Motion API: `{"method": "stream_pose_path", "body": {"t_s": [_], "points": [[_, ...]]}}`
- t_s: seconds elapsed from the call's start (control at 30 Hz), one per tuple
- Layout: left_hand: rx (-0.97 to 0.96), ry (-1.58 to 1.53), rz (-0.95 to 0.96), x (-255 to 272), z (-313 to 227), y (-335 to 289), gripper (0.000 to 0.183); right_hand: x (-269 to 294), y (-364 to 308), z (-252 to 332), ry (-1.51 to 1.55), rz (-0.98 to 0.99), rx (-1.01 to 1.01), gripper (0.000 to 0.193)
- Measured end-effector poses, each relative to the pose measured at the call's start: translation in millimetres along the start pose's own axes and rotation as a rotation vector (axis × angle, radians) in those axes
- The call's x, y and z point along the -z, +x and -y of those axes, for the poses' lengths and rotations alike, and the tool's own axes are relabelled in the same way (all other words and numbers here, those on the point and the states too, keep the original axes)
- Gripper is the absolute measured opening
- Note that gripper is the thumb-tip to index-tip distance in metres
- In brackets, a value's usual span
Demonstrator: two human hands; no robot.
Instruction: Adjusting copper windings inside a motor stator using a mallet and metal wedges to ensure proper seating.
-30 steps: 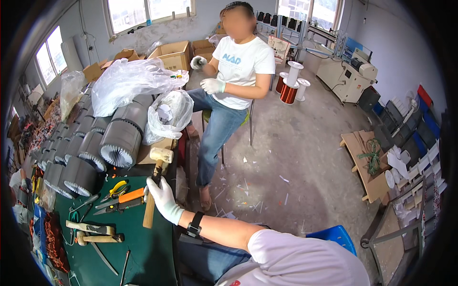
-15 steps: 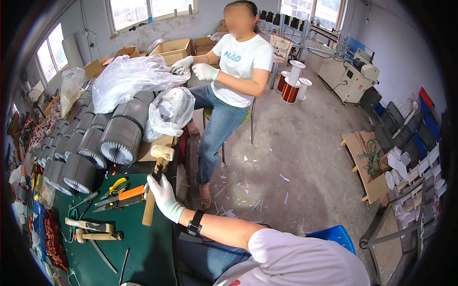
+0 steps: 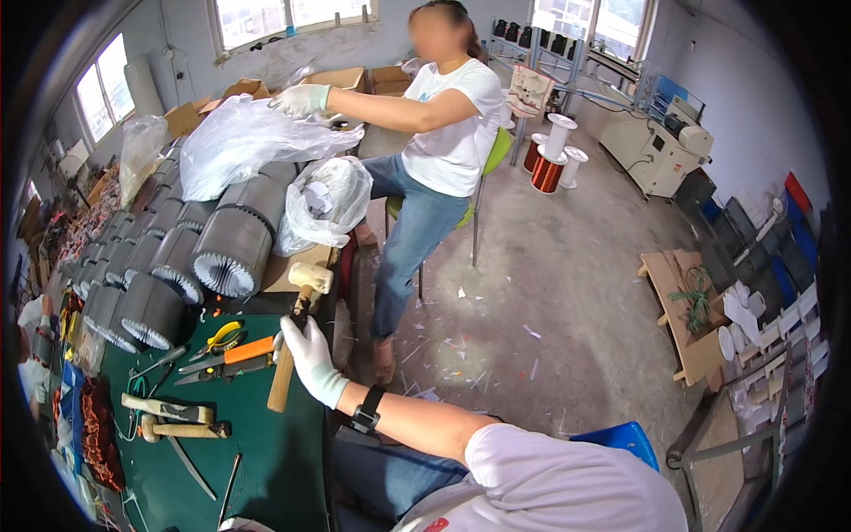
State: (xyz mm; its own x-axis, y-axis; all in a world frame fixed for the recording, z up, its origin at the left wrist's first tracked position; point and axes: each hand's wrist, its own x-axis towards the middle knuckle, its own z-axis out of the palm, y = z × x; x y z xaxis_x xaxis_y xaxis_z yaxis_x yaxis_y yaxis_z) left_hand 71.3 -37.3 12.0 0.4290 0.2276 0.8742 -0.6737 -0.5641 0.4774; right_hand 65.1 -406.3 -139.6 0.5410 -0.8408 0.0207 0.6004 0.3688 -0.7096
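In its white glove, my right hand [image 3: 312, 356] is closed around the handle of a mallet [image 3: 310, 277] above the edge of the green-topped table. The mallet has a pale, worn head, and its wooden handle has a dark wrapped part. To the left of this hand lie orange-handled shears [image 3: 248, 350] and yellow-and-black pliers [image 3: 226, 334]. Two wooden-handled hammers [image 3: 191, 431] lie nearer to me. A white sliver at the lower edge seems to be the glove of my left hand [image 3: 245, 526]; its fingers are hidden. Close to it is a thin dark rod [image 3: 230, 488].
Grey ribbed motor stators [image 3: 232, 239] are stacked at the table's far left, partly under clear plastic [image 3: 239, 146]. A bag of white scraps [image 3: 324, 204] stands beside them. Across from me sits a co-worker [image 3: 452, 115] in white gloves. Paper scraps litter the floor [image 3: 514, 293].
The co-worker has stretched a gloved hand left over the plastic and turned sideways. My view has shifted slightly; my right hand keeps its hold on the mallet.
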Motion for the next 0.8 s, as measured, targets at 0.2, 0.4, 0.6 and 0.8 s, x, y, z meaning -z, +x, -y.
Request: {"method": "stream_pose_path", "body": {"t_s": [0.2, 0.4, 0.6, 0.8], "points": [[0.392, -0.524, 0.381, 2, -74, 19, 0.049, 2, 0, 1, 0.01, -0.006, 0.005, 0.019], [0.374, -0.491, 0.403, 5, -75, 21, 0.048, 2, 0, 5, 0.015, -0.004, 0.0, 0.021], [0.406, -0.523, 0.506, 7, -63, 23, 0.046, 6, 3, 10, -0.012, 0.0, 0.004, 0.022], [0.355, -0.739, 0.498, 19, -35, 29, 0.061, -5, -4, 9, -0.038, -0.015, 0.019, 0.023]]}}
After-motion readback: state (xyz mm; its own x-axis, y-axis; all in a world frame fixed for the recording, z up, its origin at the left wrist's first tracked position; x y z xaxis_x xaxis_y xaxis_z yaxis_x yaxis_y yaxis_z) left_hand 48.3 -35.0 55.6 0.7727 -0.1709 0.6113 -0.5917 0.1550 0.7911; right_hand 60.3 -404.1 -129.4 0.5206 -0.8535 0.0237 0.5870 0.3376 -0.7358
